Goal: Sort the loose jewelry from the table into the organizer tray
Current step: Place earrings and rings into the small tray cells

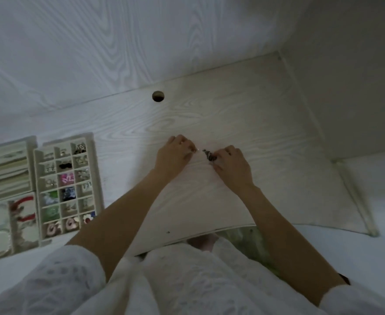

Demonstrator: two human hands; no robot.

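No words, labels, brands or numbers can be read anywhere; the organizer tray and the table carry no print that shows.

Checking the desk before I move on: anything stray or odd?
One small dark speck lies alone near the table's front edge, away from the organizer tray; too small to identify. Otherwise nothing stands out.

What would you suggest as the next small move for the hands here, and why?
Probably lift the dark jewelry piece clear of the table and carry it left toward the organizer tray: both the left hand and right hand pinch at it already.
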